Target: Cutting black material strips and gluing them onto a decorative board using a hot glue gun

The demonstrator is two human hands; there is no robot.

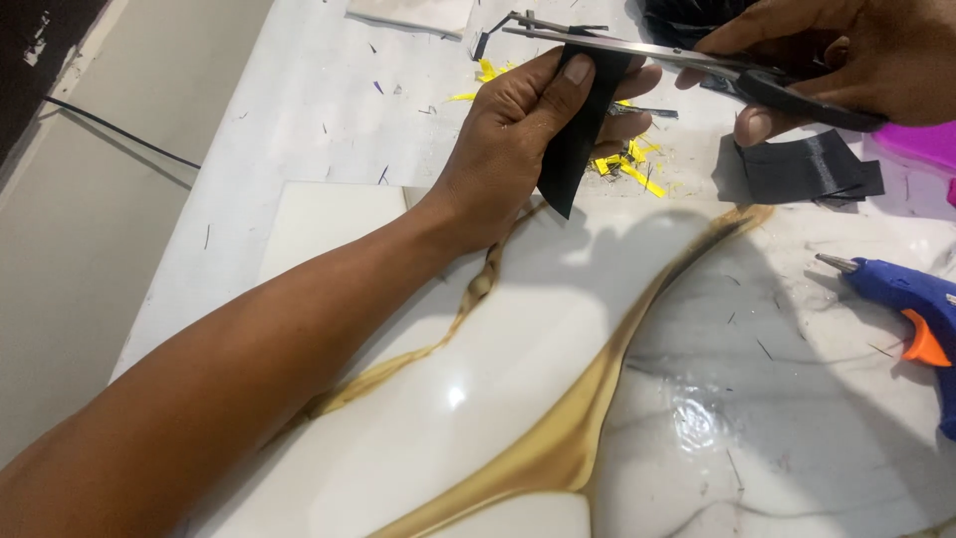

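Note:
My left hand (518,130) pinches a narrow strip of black paper (578,139) that hangs down from between thumb and fingers. At the top right, my right hand (836,60) grips black-handled scissors (637,48); their steel blades reach left and close on the strip's upper end, just above my left thumb. Both hands are raised over the glossy marble-patterned floor tile (498,399).
A folded stack of black paper pieces (807,169) lies right of the strip. Yellow paper scraps (637,164) are scattered behind my left hand. A blue glue gun with an orange trigger (911,304) rests at the right edge. Something pink (921,144) sits at the far right. A black cable (119,130) crosses the left floor.

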